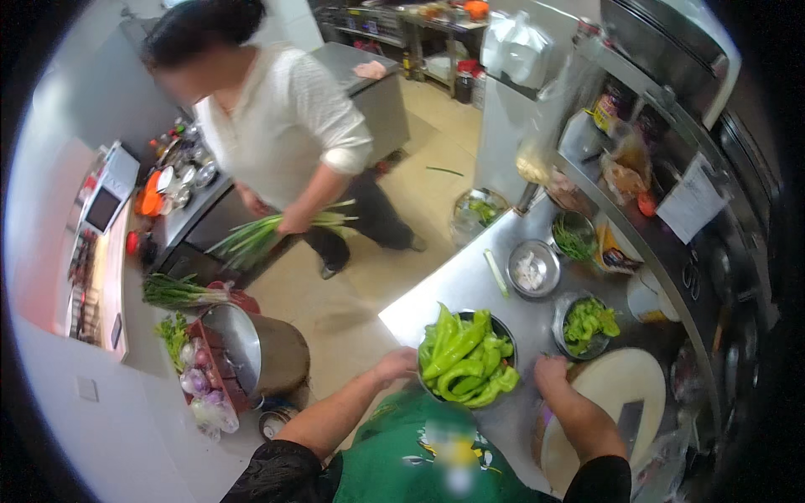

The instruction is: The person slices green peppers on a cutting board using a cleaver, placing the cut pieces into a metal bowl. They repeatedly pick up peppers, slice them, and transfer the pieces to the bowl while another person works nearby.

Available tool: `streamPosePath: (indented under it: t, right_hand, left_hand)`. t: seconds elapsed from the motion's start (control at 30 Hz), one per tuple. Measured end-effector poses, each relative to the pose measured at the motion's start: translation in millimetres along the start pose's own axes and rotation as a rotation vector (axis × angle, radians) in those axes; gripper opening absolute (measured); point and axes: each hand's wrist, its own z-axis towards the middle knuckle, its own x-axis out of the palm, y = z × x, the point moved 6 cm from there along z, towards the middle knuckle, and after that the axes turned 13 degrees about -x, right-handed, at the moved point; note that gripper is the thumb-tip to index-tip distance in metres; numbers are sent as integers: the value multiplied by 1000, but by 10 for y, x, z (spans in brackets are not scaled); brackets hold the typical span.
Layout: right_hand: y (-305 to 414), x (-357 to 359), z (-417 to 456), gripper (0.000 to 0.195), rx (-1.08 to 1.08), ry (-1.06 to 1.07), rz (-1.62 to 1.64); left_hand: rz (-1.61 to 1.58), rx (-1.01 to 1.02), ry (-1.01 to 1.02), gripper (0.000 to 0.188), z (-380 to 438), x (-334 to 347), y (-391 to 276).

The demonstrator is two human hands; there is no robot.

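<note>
Long green peppers point(465, 358) are heaped in a round metal bowl point(514, 333) on the steel worktable in front of me. At the bowl's left side my left hand point(397, 366) meets the rim, its fingertips hidden. My right hand point(551, 372) is right of the peppers with its fingers curled; whether something small is between them is too unclear to tell. Just beyond it stands a metal bowl of cut green peppers point(590, 324). A round pale chopping board point(604, 409), with a cleaver point(630, 421) on it, lies under and beside my right forearm.
Farther along the worktable point(434, 302) are a bowl of white pieces point(533, 268), a scallion stalk point(495, 273) and a container of chopped greens point(573, 237). A steel shelf point(635, 236) edges the right. A person point(283, 119) carrying scallions point(277, 236) stands left, beyond a large steel pot point(277, 346).
</note>
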Motion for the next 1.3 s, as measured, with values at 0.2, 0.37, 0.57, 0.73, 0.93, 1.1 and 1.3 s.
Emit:
streamPosePath:
  t: [0.2, 0.37, 0.57, 0.73, 0.93, 1.1, 1.3]
  right_hand:
    - [74, -1597, -1015, 9, -82, -477, 209]
    - [-967, -1999, -1832, 19, 424, -823, 561]
    - [-1108, -1657, -1940, 38, 514, -1082, 772]
    - [-459, -1146, -2363, 21, 384, -1280, 1323]
    - [839, -669, -2994, 18, 584, -1096, 1423]
    - [1972, -4, -3405, 18, 851, -863, 1302]
    - [3593, 670, -3918, 21, 1146, -702, 1454]
  left_hand:
    - [-131, -11, -27, 29, -73, -213, 255]
    - [-129, -55, 18, 45, -221, 18, 121]
    - [-110, -133, 157, 61, -196, 224, -23]
    - [-57, -213, 229, 59, -59, 232, -40]
    - [63, -222, 261, 52, 86, 134, -16]
    - [132, -198, 283, 70, 78, 139, -94]
    - [345, -180, 307, 74, -184, 295, -253]
